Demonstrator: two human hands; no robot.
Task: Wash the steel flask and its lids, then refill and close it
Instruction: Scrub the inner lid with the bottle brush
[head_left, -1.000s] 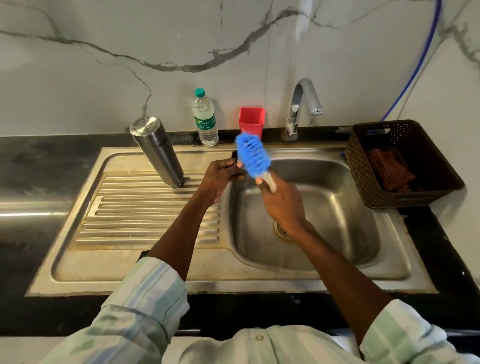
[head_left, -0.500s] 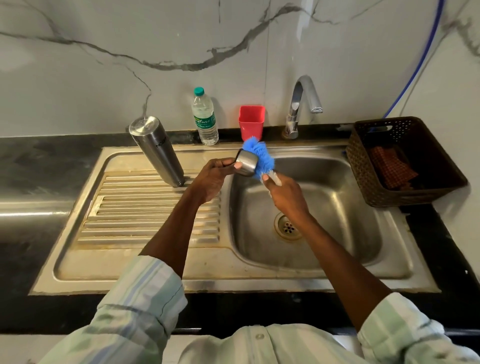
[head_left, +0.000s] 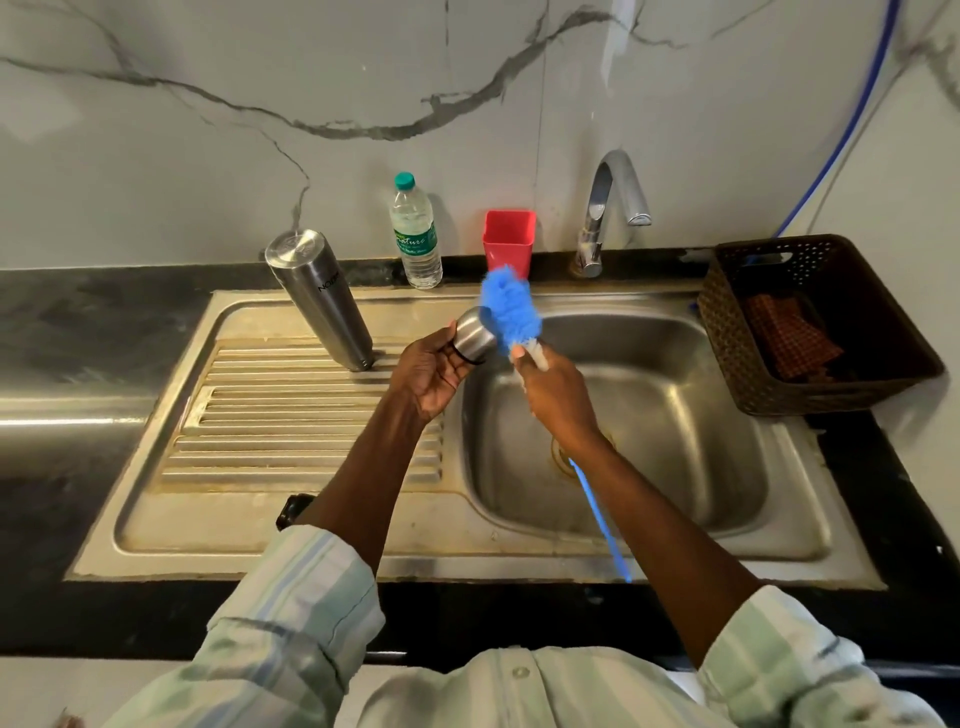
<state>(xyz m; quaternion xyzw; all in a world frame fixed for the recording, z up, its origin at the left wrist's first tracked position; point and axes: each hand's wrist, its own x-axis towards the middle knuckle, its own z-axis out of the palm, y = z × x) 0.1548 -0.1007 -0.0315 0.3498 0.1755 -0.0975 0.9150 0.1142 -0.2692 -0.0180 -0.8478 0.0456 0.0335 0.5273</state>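
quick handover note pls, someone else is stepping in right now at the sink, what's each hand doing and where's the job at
Left hand grips the steel lid over the sink's inner edge. Right hand grips the blue bottle brush by its handle, bristles against the lid.
Steel flask stands upside down on the drainboard, tilted in this wide view. Plastic water bottle stands capped at the back by the wall.
Done: flask looks set to drain.
Left: finish scrubbing and rinse this lid; any other lid is not visible; refill the flask, close it. No water runs from the tap.

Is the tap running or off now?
Off, it seems: no stream shows below the tap spout, above the sink.
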